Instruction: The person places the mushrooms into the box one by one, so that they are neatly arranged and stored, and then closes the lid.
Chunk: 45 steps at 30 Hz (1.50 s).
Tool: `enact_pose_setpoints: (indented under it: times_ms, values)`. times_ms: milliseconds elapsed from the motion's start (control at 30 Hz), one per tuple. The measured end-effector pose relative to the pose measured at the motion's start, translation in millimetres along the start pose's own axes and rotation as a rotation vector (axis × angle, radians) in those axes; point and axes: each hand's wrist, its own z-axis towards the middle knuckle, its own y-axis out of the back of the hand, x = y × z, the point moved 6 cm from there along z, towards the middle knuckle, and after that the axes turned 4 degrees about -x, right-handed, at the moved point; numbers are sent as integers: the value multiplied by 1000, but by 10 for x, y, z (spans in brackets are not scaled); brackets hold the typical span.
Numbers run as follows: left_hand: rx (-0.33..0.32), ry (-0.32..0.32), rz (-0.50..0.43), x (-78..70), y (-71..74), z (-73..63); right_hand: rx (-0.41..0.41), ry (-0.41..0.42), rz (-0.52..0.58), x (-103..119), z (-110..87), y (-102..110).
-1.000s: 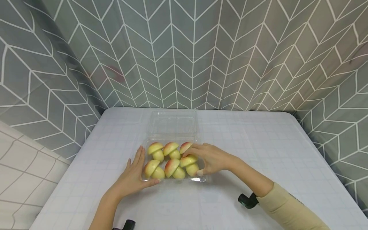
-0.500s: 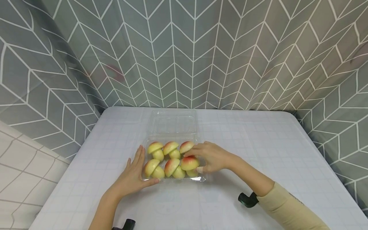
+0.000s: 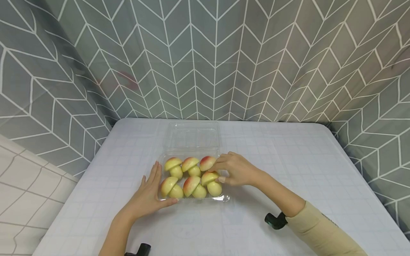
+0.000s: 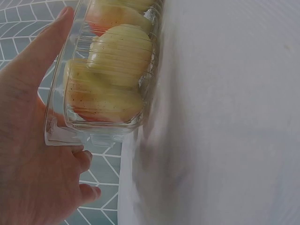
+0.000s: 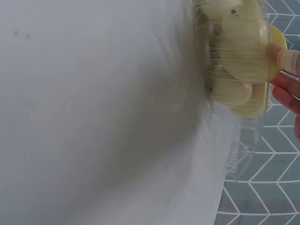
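Observation:
A hinged clear plastic box [image 3: 189, 200] holds several yellow, red-blushed mushroom-shaped pieces [image 3: 191, 186] in two rows, each a domed cap on a rounded stem. My left hand [image 3: 145, 195] rests against the box's front left corner, fingers straight along its left side and thumb along the front edge. With thumb and fingertips, my right hand [image 3: 238, 170] pinches the cap of the front right mushroom-shaped piece [image 3: 214, 189]. Its fingers partly cover the back right piece [image 3: 207, 162]. In the right wrist view, a pale covering wraps one fingertip [image 5: 288, 61].
The box's clear lid [image 3: 193, 136] lies folded back on the far side. A white cloth [image 3: 272, 149] with a faint grid covers the table. Patterned grey curtains [image 3: 205, 60] hang behind and at both sides.
My right hand has tipped the front right piece's cap forward, then back, so its stem shows again. The hand has shifted slightly up. My left hand has stayed in place.

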Motion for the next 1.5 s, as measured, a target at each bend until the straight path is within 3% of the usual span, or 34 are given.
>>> enact_pose_setpoints:
  times_ms: [200, 733, 1133, 1500]
  values:
    - [-1, 0, 2, 7, 9, 9, 29, -15, -38, -12, -7, -18]
    - [-6, 4, -11, 19, 21, 3, -6, -128, 63, -185, -19, 51]
    - [-12, 2, -6, -6, 27, -12, -139, -165, 232, -396, -3, 188]
    - [-19, -11, 6, -29, 31, -14, -298, -222, 230, -681, -65, 277]
